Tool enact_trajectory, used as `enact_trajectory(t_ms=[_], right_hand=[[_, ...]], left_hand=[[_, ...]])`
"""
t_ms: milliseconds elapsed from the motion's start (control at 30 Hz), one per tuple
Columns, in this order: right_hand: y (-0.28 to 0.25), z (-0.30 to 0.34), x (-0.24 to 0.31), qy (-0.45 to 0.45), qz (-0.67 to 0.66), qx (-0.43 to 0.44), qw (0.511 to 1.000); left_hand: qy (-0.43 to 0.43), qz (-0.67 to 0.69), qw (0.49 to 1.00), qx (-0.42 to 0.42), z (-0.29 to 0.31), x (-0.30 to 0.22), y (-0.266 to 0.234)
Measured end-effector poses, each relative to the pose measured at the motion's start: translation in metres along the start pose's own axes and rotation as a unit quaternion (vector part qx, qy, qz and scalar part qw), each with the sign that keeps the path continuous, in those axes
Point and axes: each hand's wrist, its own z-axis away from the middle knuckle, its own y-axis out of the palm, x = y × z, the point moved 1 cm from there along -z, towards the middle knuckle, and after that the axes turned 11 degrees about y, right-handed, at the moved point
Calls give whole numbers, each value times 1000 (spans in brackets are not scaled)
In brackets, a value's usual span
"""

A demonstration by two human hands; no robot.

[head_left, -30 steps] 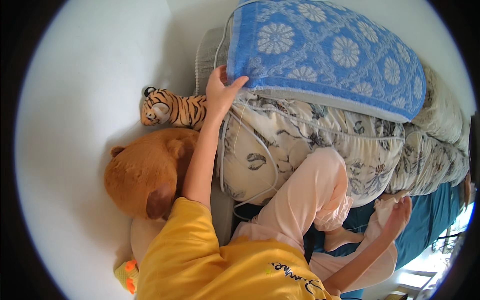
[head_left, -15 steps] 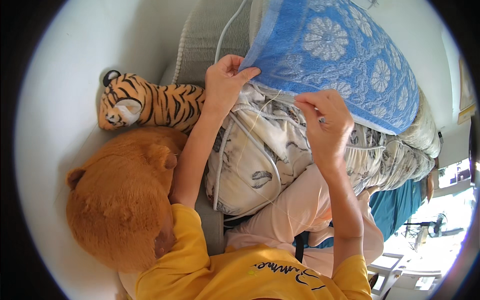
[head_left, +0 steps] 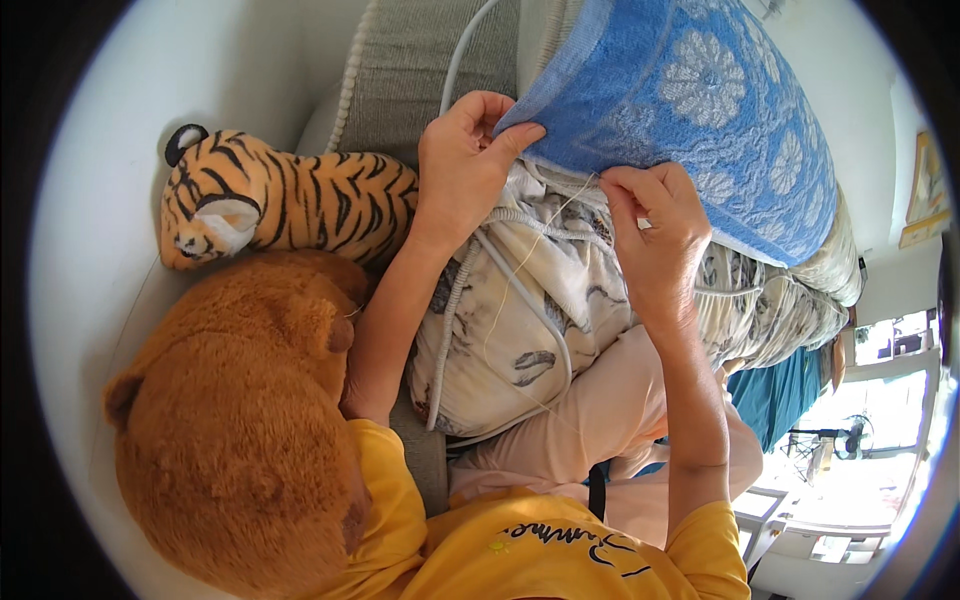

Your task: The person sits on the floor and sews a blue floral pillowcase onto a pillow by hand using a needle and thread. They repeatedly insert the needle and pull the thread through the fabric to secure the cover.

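Observation:
A blue terry towel (head_left: 640, 110) with white flower patterns lies over the bedding ahead of me. My left hand (head_left: 470, 150) is closed on its near left corner, thumb on top. Just to the right, my right hand (head_left: 655, 220) is pinched at the towel's near edge; whatever small thing sits between its fingertips is too fine to make out. A thin pale thread (head_left: 508, 285) hangs from beside those fingertips and runs down across the patterned cream blanket (head_left: 530, 340) toward my lap.
A brown plush toy (head_left: 230, 430) sits against my left arm, with a plush tiger (head_left: 300, 200) beyond it along the wall. A grey cable (head_left: 455, 65) runs past the grey cushion (head_left: 410, 80). Far right stands a fan (head_left: 850, 435) by a bright window.
My right hand has come left to the towel's edge, nearer the left hand. The left hand still grips the corner. The view has shifted slightly.

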Motion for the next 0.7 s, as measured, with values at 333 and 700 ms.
enact_trajectory(t_ms=[333,700], right_hand=[[2,-4,5,-29,28,-18,999],[17,2,14,-36,53,-60,996]], left_hand=[[-40,-59,997,24,2,-10,2],[-46,-34,998,-2,2,-12,2]])
